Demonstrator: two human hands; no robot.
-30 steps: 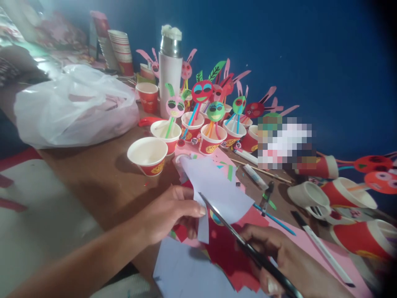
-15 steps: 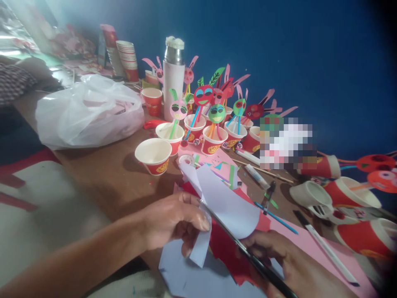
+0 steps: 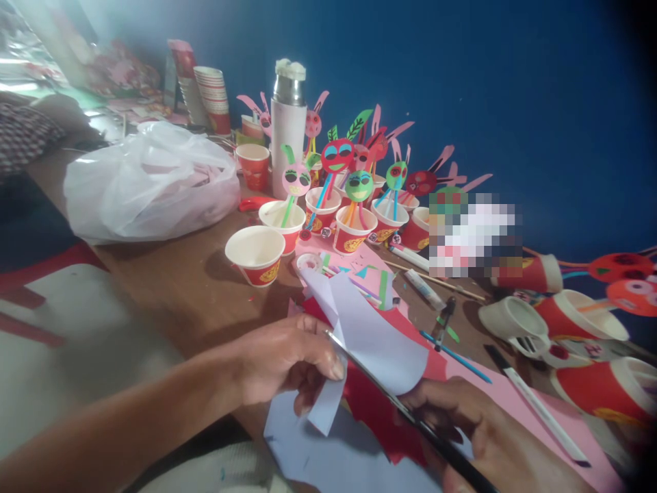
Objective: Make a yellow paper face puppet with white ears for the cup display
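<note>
Lower centre, your left hand [image 3: 290,359] pinches pale paper [image 3: 382,335]; your right hand [image 3: 480,421] grips scissors [image 3: 410,413], the cut seemingly unfinished.

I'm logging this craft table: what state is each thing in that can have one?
White paper: bent, apparently partly cut, gripped by left hand
Scissors: held in right hand; blade opening unclear
Plastic bag: bulging
Nearest cup by the bag: upright
Flask: upright
Rightmost marker: lying flat

There is one pair of scissors [image 3: 377,383], one flask [image 3: 288,147] and one plastic bag [image 3: 151,185].
</note>
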